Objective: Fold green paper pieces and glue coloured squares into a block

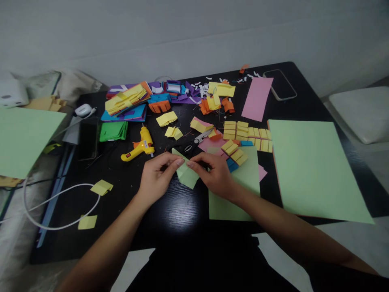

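Note:
Between my hands is a light green piece of paper (188, 177), creased and hanging down over the table. My left hand (158, 172) pinches its upper edge between thumb and finger. From the other side my right hand (214, 172) pinches it too, the fingertips of both hands close together. Just behind the hands lie scissors (199, 140) with dark handles. Under my right forearm rests a larger green sheet (235, 202), with folded yellow paper pieces (234, 153) on it beside my right hand. A yellow glue gun (140, 145) lies to the left of my left hand.
Colored paper stacks (127, 101), scraps (197, 91) and small folded pieces fill the table's back. Large green sheets (319, 170) lie at right, near a pink strip (257, 99) and a phone (280, 85). A white cable (60, 228) loops at left; another phone (88, 138) lies there.

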### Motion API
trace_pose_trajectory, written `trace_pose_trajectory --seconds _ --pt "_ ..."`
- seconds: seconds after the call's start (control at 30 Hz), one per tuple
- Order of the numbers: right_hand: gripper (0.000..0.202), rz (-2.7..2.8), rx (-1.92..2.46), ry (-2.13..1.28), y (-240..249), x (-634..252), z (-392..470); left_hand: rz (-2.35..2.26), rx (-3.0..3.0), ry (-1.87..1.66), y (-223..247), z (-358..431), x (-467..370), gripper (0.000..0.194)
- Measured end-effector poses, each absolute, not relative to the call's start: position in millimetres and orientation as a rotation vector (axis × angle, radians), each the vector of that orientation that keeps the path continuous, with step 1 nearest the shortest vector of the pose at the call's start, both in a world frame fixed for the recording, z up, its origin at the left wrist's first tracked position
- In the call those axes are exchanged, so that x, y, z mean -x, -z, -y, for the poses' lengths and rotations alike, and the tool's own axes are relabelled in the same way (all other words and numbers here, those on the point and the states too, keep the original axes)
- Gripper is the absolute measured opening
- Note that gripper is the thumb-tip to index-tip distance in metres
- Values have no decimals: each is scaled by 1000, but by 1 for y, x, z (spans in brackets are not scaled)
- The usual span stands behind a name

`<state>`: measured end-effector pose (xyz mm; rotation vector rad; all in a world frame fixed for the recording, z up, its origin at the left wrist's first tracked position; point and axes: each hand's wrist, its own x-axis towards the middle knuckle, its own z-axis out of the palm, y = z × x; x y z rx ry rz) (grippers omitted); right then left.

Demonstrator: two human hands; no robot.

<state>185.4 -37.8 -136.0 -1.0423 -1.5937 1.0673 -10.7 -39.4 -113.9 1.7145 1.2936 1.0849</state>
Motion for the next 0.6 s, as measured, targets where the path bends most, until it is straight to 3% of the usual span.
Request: trace_pose_trajectory --seconds 0.27,0.6 --pt "33 1568 1090 -1133 131 -188 38 -1324 -1627 -1118 112 38 10 13" --pt "15 1582 1064 -1112 138 -185 38 -1351 -1622 -1115 109 40 5 12"
